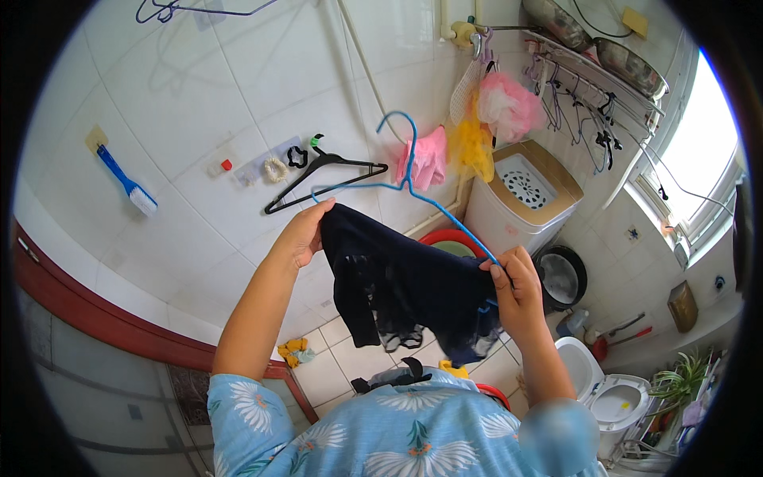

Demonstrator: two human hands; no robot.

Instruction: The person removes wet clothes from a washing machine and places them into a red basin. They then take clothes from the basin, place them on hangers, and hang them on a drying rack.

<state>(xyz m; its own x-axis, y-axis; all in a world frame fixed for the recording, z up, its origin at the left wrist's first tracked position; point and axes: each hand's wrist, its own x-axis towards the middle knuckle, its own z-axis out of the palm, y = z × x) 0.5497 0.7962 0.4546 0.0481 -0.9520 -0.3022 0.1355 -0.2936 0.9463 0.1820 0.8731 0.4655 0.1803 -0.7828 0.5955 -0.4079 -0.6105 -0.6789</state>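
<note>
Between my two hands hangs a dark garment (411, 268) with sheer, lace-like patches along its lower part. A blue wire clothes hanger (438, 206) rises above it, its hook pointing up and to the left. My left hand (307, 232) pinches the garment's upper left corner, close to the hanger's left end. At the other side my right hand (517, 286) grips the hanger's right end together with the cloth. The hanger's lower parts are hidden behind the garment and my right fingers.
A black hanger (328, 173) and a blue scrub brush (128, 182) hang on the tiled wall. Beyond the garment stand a washing machine (518, 197), a red basin (450, 235) and a black bucket (560, 277). The toilet (620, 399) is at lower right.
</note>
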